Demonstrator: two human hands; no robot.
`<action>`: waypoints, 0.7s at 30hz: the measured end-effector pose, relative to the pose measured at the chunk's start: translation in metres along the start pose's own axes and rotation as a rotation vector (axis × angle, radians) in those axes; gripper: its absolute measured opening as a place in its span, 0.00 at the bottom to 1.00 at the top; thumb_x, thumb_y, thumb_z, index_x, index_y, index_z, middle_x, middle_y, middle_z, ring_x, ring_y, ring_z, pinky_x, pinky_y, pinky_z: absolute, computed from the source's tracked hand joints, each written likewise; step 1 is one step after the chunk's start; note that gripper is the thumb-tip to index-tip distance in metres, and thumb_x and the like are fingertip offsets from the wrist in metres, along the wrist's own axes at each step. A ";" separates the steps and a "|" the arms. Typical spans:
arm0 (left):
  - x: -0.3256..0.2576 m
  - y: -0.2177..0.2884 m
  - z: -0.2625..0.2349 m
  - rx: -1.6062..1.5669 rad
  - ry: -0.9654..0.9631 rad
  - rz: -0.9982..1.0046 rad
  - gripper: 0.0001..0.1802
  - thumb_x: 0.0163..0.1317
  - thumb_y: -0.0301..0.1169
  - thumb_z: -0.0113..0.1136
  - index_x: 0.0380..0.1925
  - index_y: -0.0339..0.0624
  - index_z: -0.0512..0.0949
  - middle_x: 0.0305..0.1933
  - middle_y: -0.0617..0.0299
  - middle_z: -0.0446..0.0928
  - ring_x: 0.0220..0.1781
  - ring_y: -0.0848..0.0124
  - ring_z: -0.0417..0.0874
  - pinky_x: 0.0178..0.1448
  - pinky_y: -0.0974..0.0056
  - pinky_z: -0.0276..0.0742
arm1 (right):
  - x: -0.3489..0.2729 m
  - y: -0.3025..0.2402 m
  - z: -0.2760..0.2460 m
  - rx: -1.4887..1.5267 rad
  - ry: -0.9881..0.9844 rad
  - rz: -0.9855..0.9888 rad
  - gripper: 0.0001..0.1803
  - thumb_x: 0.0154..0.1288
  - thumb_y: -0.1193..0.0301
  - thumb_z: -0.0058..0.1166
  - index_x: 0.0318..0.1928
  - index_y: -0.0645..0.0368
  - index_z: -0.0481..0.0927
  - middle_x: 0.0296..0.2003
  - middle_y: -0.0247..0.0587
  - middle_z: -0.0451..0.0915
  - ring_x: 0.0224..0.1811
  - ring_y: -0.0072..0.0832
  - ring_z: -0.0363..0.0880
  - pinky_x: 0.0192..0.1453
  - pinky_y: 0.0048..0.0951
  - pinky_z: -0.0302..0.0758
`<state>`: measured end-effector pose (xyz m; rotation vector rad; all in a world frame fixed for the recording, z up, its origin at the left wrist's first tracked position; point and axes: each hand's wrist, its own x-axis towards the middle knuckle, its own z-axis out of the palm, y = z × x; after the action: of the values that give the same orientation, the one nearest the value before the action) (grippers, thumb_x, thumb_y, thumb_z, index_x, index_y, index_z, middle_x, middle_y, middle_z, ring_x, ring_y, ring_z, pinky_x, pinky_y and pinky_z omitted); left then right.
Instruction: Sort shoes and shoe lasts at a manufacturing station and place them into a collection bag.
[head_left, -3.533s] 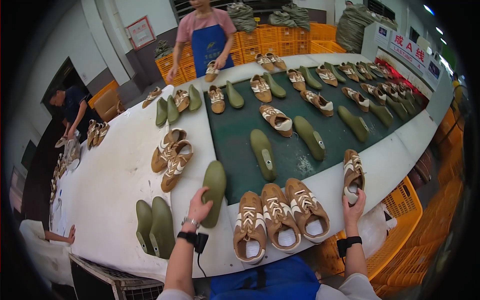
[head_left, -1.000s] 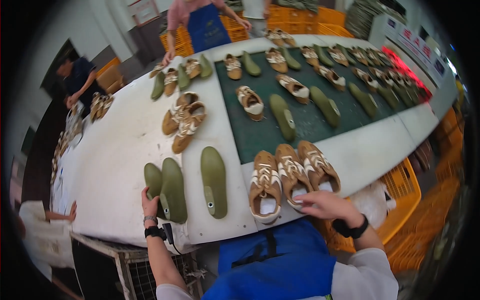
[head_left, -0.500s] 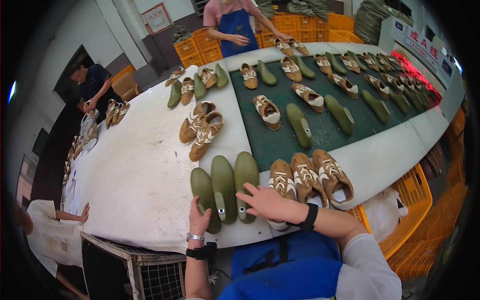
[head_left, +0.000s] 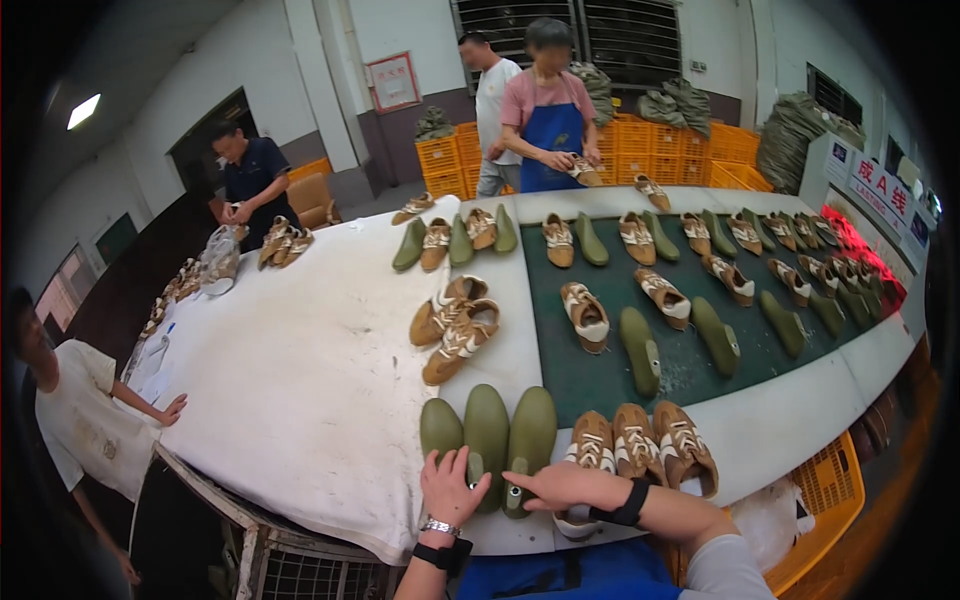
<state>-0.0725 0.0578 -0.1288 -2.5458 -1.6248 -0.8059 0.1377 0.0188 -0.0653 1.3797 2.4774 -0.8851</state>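
Observation:
Three olive-green shoe lasts stand side by side at the near table edge: a left last [head_left: 441,428], a middle last [head_left: 486,432] and a right last [head_left: 532,432]. My left hand [head_left: 452,490] lies with fingers apart over the heel end of the left last, its thumb by the middle one. On the heel end of the right last rests the stretched index finger of my right hand [head_left: 565,487]; its other fingers are partly hidden. Neither hand lifts anything. Three brown sneakers with white laces [head_left: 636,445] stand right beside my right hand and forearm.
A green conveyor belt [head_left: 600,388] carries rows of sneakers and lasts. Farther up the white table [head_left: 300,400] lies a pair of sneakers [head_left: 458,330]. Orange crates [head_left: 822,478] stand below at right. Co-workers stand at the left and far sides, one holding a sneaker [head_left: 584,172].
The view has tilted upward, so the table sits lower. My left hand has shifted inward, nearer the middle last. The far co-worker has picked up a sneaker, and another person shows behind.

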 end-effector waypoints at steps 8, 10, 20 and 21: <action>0.005 0.001 0.008 -0.022 -0.001 -0.002 0.31 0.46 0.48 0.62 0.50 0.46 0.75 0.48 0.60 0.76 0.58 0.52 0.66 0.60 0.49 0.61 | 0.000 -0.020 -0.111 0.037 0.448 -0.024 0.34 0.61 0.62 0.48 0.66 0.54 0.53 0.29 0.57 0.78 0.31 0.53 0.77 0.36 0.49 0.73; 0.002 0.000 0.011 -0.017 -0.004 0.020 0.31 0.46 0.47 0.62 0.51 0.47 0.74 0.48 0.59 0.76 0.58 0.52 0.66 0.60 0.48 0.61 | -0.013 -0.013 -0.112 0.062 0.686 0.021 0.33 0.62 0.61 0.48 0.65 0.54 0.54 0.25 0.56 0.77 0.28 0.53 0.77 0.33 0.50 0.73; 0.004 -0.002 0.003 -0.010 0.034 0.012 0.29 0.48 0.43 0.61 0.54 0.54 0.73 0.45 0.60 0.77 0.57 0.51 0.66 0.60 0.47 0.59 | -0.147 0.018 0.005 0.366 0.099 0.005 0.24 0.64 0.61 0.48 0.59 0.56 0.68 0.35 0.53 0.79 0.37 0.49 0.78 0.41 0.45 0.73; 0.003 -0.004 -0.002 0.009 0.012 0.021 0.29 0.48 0.42 0.61 0.53 0.53 0.73 0.45 0.59 0.77 0.57 0.51 0.66 0.60 0.48 0.60 | -0.150 0.027 0.023 0.316 0.192 0.045 0.23 0.64 0.60 0.47 0.57 0.54 0.70 0.35 0.51 0.79 0.37 0.47 0.78 0.41 0.42 0.75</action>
<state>-0.0750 0.0619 -0.1266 -2.5429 -1.5920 -0.8086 0.2409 -0.0911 -0.0323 1.6840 2.5115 -1.2303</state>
